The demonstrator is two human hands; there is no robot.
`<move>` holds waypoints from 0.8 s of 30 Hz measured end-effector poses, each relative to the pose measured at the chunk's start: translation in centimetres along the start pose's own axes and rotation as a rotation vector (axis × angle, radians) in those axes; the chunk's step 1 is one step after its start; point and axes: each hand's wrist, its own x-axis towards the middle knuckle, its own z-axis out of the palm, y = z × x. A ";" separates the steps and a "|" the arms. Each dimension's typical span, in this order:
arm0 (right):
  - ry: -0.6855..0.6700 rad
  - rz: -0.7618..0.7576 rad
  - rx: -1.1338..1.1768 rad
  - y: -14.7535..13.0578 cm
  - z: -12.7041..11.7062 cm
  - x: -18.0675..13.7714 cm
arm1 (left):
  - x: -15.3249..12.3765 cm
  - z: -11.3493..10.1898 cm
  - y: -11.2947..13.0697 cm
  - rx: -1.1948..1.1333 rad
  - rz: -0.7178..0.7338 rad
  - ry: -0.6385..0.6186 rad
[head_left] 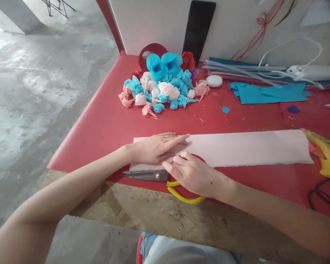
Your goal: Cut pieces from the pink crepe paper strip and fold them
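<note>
A long pale pink crepe paper strip [250, 149] lies across the red-covered table. Flat on its left end rests my left hand [156, 147], open with fingers stretched to the right. My right hand [194, 174] is palm down at the strip's near edge, close to the left fingertips. Its fingers are loosely bent and apart, and I see nothing gripped in them. Under and beside it are the scissors [154, 175], with closed dark blades pointing left and yellow and red handles partly hidden by my right hand.
Blue, white and pink paper flowers [165, 88] are heaped behind the strip. A yellow glue gun [326, 150] lies at the right, its dark cord [323, 194] below. Blue paper [273, 93] and a white power strip [313, 72] are farther back. A black phone [199, 29] leans upright.
</note>
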 end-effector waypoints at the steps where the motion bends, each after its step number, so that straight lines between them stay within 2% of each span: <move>1: 0.028 -0.021 -0.007 0.1 0.0 0.0 | 0.0 0.0 0.0 0.016 -0.010 -0.004; 5: 0.130 -0.062 -0.024 0.2 -0.4 -0.5 | -0.1 0.1 -0.2 0.075 -0.043 -0.028; 9: 0.139 -0.035 0.025 0.6 -1.4 -2.5 | -0.2 0.0 -0.3 0.081 -0.027 -0.034; 11: 0.191 0.080 0.072 1.4 -2.0 -4.0 | -0.2 -0.1 -0.3 0.065 0.002 -0.027; 14: 0.257 0.353 0.078 3.8 -2.7 -6.3 | -0.1 -0.2 -0.2 0.041 0.018 -0.006; 15: 0.247 0.448 0.080 4.9 -2.8 -7.0 | -0.1 -0.2 -0.1 0.038 0.023 -0.008; 18: 0.087 0.653 0.099 8.7 -2.4 -8.2 | 0.0 -0.4 0.2 0.043 0.045 -0.015; 21: -0.118 0.669 0.124 12.0 -1.8 -8.2 | 0.0 -1.2 0.7 0.063 0.029 -0.022; 24: -0.185 0.608 0.110 14.0 -1.6 -7.5 | -0.1 -2.5 1.6 0.091 -0.054 -0.106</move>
